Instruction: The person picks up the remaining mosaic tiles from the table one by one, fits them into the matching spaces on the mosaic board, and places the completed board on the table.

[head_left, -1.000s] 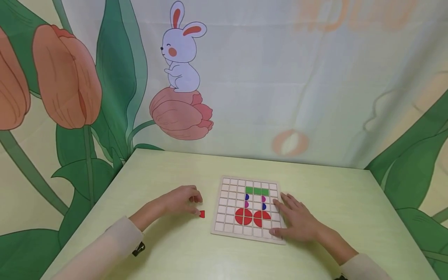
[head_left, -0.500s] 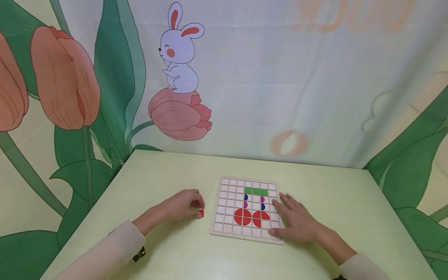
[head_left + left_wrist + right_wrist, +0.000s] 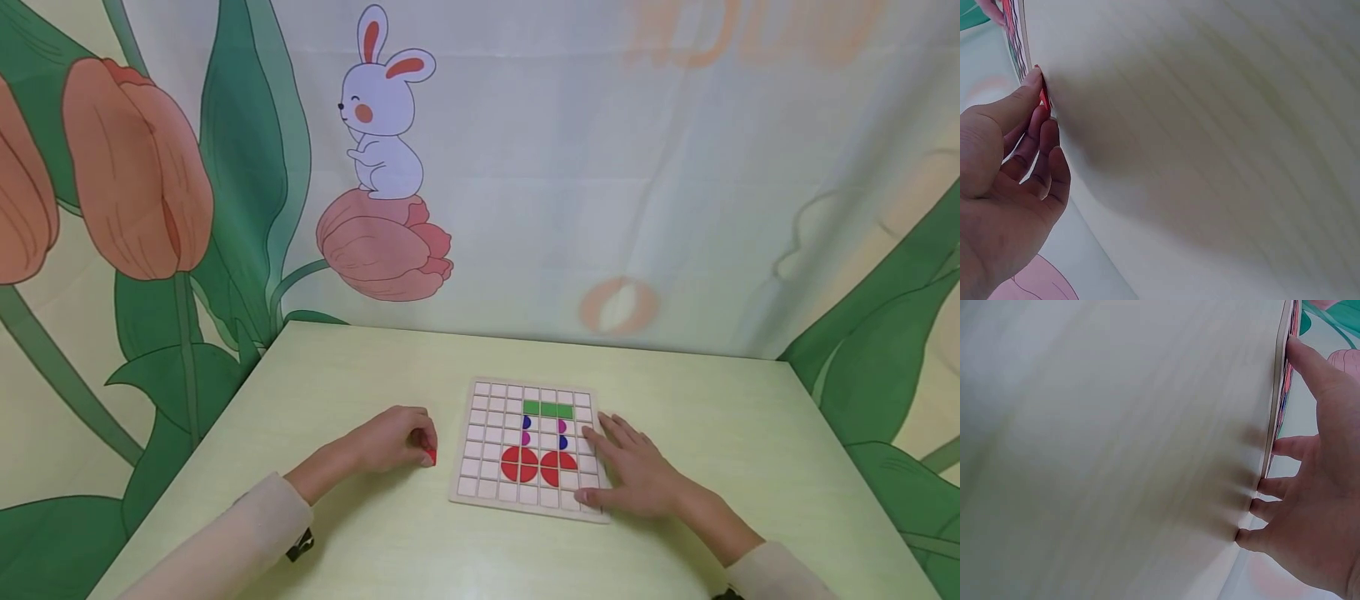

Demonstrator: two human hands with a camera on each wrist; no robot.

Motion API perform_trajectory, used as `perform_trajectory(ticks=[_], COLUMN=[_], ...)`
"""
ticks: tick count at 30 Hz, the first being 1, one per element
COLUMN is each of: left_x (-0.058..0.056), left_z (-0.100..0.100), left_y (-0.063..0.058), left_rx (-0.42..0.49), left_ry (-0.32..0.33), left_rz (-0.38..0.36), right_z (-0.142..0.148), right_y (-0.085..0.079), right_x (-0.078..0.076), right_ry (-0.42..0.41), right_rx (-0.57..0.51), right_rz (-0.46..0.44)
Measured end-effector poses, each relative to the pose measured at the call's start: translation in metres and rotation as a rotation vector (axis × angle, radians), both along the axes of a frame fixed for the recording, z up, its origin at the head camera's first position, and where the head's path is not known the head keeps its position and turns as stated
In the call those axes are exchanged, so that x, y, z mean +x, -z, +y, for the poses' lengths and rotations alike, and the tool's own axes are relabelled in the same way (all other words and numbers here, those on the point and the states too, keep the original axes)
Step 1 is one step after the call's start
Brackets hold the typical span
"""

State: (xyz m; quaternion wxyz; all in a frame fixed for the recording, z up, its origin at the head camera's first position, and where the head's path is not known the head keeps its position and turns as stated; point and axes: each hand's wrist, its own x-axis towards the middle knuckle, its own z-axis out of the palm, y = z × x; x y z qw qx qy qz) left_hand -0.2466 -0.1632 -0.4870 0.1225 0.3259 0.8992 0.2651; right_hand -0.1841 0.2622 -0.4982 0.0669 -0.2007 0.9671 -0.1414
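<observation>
My left hand [image 3: 393, 439] pinches a small red tile [image 3: 431, 457] between thumb and fingers, just left of the board. In the left wrist view the red tile [image 3: 1044, 94] stands on edge between the thumb tip and a fingertip, close over the table. The square wooden grid board [image 3: 482, 422] carries a row of green tiles [image 3: 548, 409], blue and pink half-round tiles [image 3: 562, 427], and red quarter-round tiles [image 3: 520, 464] forming one full circle and one with its lower right cell bare. My right hand [image 3: 641, 471] lies spread with thumb and index finger on the board's right edge, other fingers on the table.
The pale green table [image 3: 360, 533] carries the board near its middle. Behind it hangs a printed curtain [image 3: 525, 167] with a rabbit and tulips. A black clip-like piece [image 3: 300, 546] sits under the left sleeve [image 3: 247, 525].
My left fingers have closed on the red tile, which lay on the table at the thumb tip, and have tilted it. My right hand has stayed on the board's edge.
</observation>
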Motion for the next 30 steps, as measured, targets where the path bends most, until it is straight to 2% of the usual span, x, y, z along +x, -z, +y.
perform_trajectory(ticks=[16, 19, 25, 30], left_x=[0.0, -0.001, -0.003, -0.006], left_z=[-0.001, -0.001, 0.0, 0.001], left_y=[0.0, -0.002, -0.011, -0.02], left_rx=[0.026, 0.027, 0.014, 0.051], left_ry=[-0.025, -0.013, -0.003, 0.01], left_rz=[-0.063, -0.07, -0.038, -0.021], right_z=[0.0, 0.0, 0.0, -0.001], right_y=[0.0, -0.002, -0.002, -0.002], right_x=[0.001, 0.002, 0.002, 0.002], right_ry=[-0.005, -0.005, -0.006, -0.005], right_rx=[0.004, 0.002, -0.003, 0.001], right_rz=[0.007, 0.009, 0.004, 0.002])
